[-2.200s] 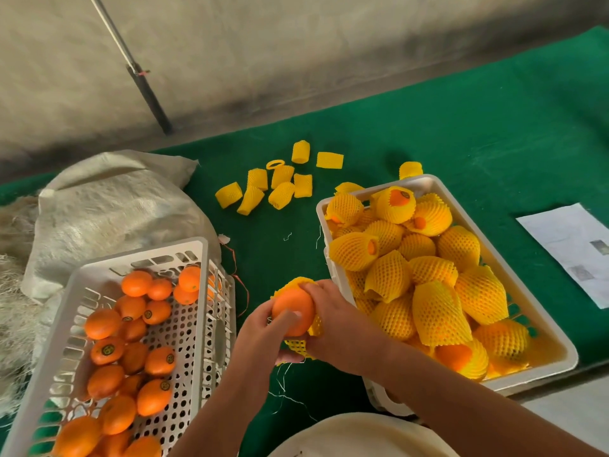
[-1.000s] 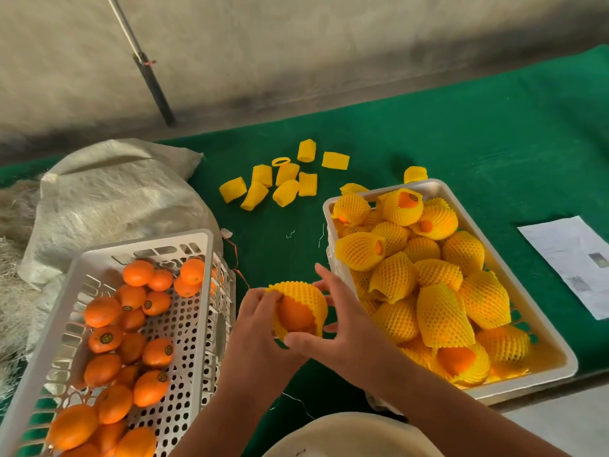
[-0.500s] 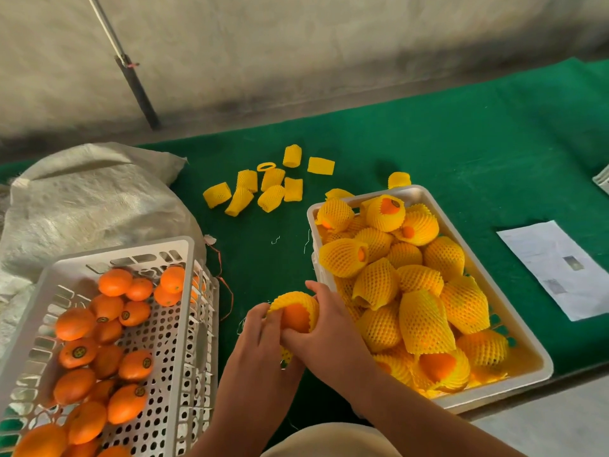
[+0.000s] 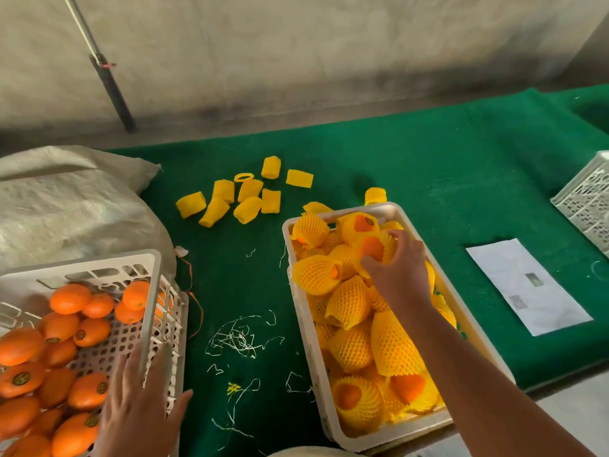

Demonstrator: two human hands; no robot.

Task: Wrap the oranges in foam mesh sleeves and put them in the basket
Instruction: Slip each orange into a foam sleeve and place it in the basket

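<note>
My right hand [image 4: 397, 268] reaches into the white basket [image 4: 298, 311] on the right and grips a wrapped orange [image 4: 375, 249] in yellow foam mesh over the pile of wrapped oranges [image 4: 349, 301]. My left hand [image 4: 138, 407] hovers with spread, straight fingers over the near right corner of the white perforated crate [image 4: 150, 285], which holds several bare oranges [image 4: 69, 298]. Several loose yellow foam sleeves [image 4: 245, 196] lie on the green cloth behind the two containers.
A grey woven sack [image 4: 66, 199] lies at the back left. A sheet of paper [image 4: 527, 285] lies right of the basket, and another white crate [image 4: 590, 199] shows at the right edge. White threads [image 4: 240, 338] litter the cloth between the containers. A dark pole [image 4: 112, 90] leans on the wall.
Both hands held the orange while pulling the sleeve over it. Now my right hand has carried the wrapped orange into the basket, and my left hand has let go and moved to the crate.
</note>
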